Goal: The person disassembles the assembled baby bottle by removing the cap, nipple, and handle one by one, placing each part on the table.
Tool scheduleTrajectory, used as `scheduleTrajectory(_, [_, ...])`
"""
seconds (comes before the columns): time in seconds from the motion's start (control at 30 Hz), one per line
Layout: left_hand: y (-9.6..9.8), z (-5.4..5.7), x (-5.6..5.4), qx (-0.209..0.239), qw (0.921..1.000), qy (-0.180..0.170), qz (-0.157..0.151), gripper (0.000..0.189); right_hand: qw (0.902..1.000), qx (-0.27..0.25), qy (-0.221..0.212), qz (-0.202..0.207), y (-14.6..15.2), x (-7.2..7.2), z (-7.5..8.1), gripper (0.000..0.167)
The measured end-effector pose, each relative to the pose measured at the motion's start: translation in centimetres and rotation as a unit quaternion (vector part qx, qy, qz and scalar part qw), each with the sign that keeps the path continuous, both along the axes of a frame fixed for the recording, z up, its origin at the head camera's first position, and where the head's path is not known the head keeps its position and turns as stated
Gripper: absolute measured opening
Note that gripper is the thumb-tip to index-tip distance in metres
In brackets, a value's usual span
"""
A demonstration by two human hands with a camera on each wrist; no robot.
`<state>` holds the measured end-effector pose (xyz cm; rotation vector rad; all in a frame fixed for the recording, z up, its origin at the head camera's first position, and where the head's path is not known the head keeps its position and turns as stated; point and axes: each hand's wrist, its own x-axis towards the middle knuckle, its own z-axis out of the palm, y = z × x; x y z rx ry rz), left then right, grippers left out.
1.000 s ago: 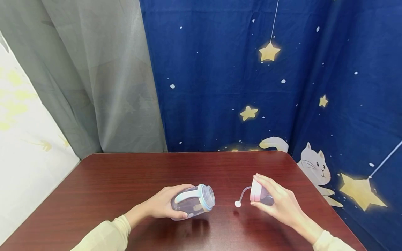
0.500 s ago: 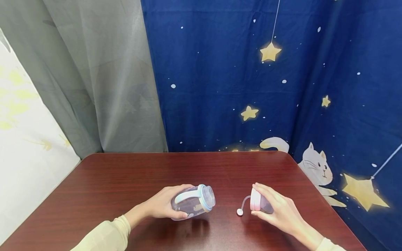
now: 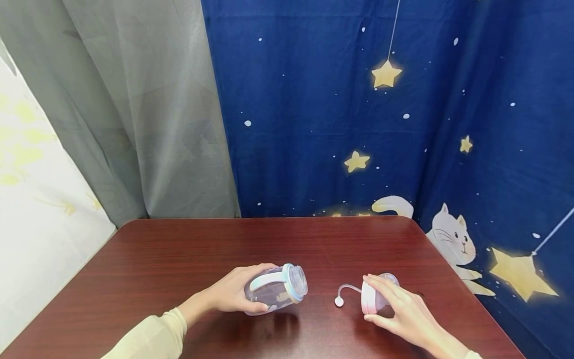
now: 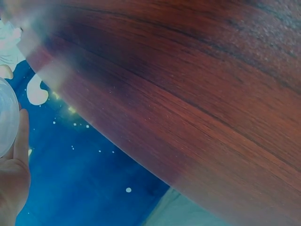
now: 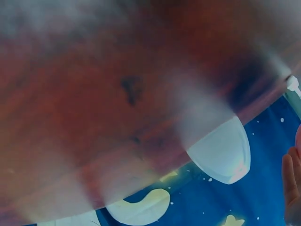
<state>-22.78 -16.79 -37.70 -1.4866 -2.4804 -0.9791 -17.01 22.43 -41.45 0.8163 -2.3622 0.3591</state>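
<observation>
My left hand [image 3: 239,289] grips a clear sippy bottle [image 3: 271,294] tipped over, its open mouth towards the right. It has a pale blue collar and a white handle. The bottle's round base shows at the left edge of the left wrist view. To the right, my right hand [image 3: 405,311] holds the bottle's pink and white lid [image 3: 368,298] between fingers and thumb. A clear dome cover [image 5: 223,153] sticks out behind the lid, partly hidden by the fingers. From the lid's left side curves a thin straw with a white ball end [image 3: 339,301].
Both hands work over a dark red wooden table [image 3: 202,249]. Beyond its far edge hang a grey curtain [image 3: 179,124] and a blue curtain [image 3: 305,99] with stars and a white cat. A white patterned cloth [image 3: 36,214] is at the left.
My right hand has come down and turned the lid, so the clear dome now shows above the fingers. The straw's ball end has moved lower. My left hand and the bottle have stayed put.
</observation>
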Motion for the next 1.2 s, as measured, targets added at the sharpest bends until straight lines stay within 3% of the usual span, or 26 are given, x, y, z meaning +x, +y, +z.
scheduleTrajectory(0.37, [0.0, -0.1, 0.1, -0.002, 1.0000, -0.002, 0.007, 0.067, 0.9990, 0.010, -0.041, 0.015, 0.0, 0.6, -1.0, 0.073])
scheduleTrajectory(0.63, [-0.1, 0.0, 0.1, -0.003, 0.9999, 0.004, 0.011, 0.067, 0.9960, 0.017, -0.087, -0.012, 0.0, 1.0, -1.1, 0.068])
scheduleTrajectory(0.9, [-0.1, -0.1, 0.1, -0.001, 0.9999, 0.004, 0.009, 0.067, 0.9887, 0.045, -0.142, -0.012, 0.0, 1.2, -0.7, 0.062])
scheduleTrajectory(1.2, [-0.3, -0.2, 0.0, 0.003, 0.9999, 0.007, 0.007, 0.066, 0.9862, 0.075, -0.148, -0.003, 0.0, 1.1, -0.6, 0.062])
